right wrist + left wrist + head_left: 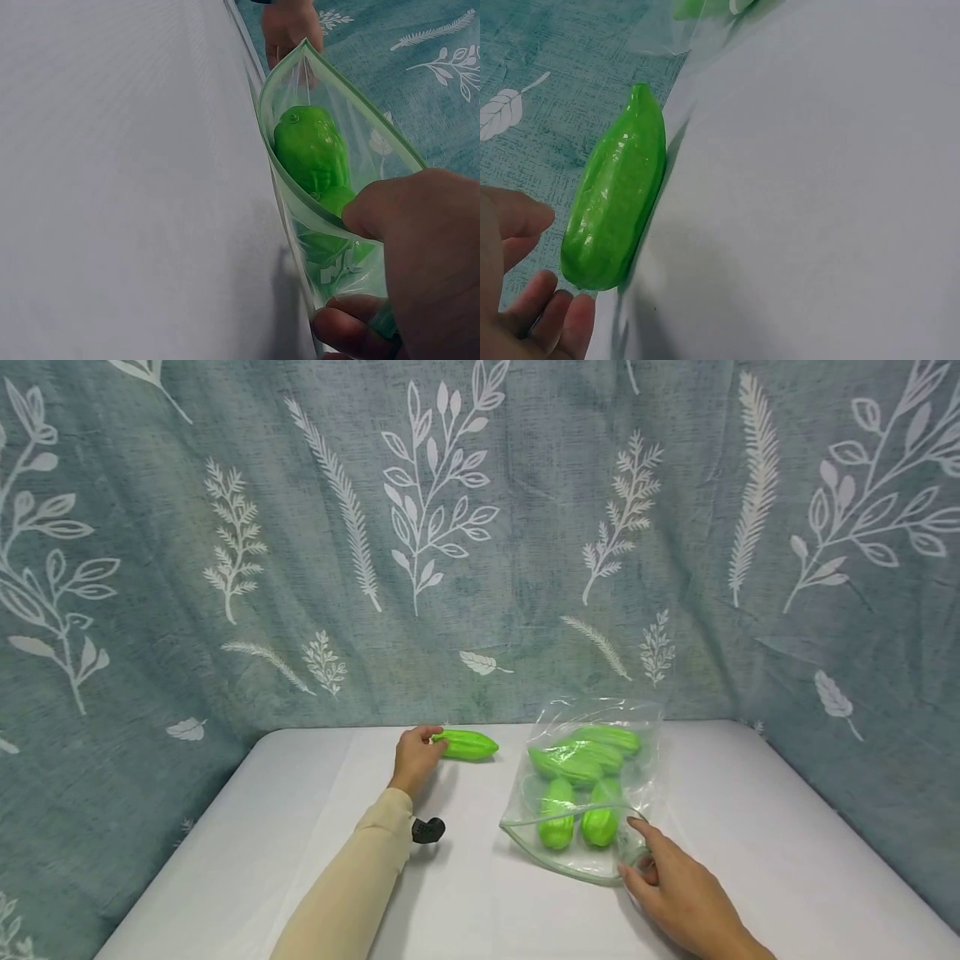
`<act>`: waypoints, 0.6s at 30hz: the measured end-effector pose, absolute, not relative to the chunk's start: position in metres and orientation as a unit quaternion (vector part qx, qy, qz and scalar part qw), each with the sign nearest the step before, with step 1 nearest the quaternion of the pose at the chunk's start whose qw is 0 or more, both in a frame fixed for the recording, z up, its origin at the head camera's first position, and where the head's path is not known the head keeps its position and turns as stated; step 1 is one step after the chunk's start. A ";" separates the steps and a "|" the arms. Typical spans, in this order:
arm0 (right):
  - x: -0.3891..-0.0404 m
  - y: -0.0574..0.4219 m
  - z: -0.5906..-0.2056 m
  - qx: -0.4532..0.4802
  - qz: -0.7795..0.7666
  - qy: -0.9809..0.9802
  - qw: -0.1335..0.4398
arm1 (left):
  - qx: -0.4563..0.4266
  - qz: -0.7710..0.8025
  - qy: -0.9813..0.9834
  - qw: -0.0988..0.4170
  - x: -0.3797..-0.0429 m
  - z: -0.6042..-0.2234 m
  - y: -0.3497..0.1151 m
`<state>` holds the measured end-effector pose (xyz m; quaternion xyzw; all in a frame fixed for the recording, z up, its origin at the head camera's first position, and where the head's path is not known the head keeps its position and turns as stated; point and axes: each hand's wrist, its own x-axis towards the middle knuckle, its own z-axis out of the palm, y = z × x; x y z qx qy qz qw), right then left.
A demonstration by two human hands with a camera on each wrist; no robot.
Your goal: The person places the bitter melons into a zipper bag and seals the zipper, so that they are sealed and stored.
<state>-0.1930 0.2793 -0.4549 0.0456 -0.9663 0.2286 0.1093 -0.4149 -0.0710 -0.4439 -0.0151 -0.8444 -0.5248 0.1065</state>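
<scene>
One bright green, ridged, elongated vegetable [468, 745] lies at the far edge of the table. My left hand [416, 762] is at its blunt left end. In the left wrist view, thumb and fingers stand apart around that end of the vegetable [619, 195], with a gap visible. To the right lies a clear zip bag [520, 797] with a green-edged mouth facing me and several like vegetables [573, 764] inside. My right hand [682, 885] pinches the right corner of the mouth. In the right wrist view, the bag's rim [280, 176] gapes open beside the thumb.
A white table [247, 843] bears everything. Behind it and at both sides hangs a blue-green cloth [510, 568] with white leaf patterns. A black strap piece [428, 831] sticks out from the left wrist.
</scene>
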 end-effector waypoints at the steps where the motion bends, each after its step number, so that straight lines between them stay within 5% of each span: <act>1: -0.193 0.279 -0.455 0.046 0.228 -0.966 0.110 | -0.018 -0.519 -0.847 0.111 -0.416 -0.445 -0.071; 18: -0.192 0.280 -0.456 0.046 0.230 -0.966 0.111 | -0.007 -0.525 -0.847 0.081 -0.425 -0.454 -0.064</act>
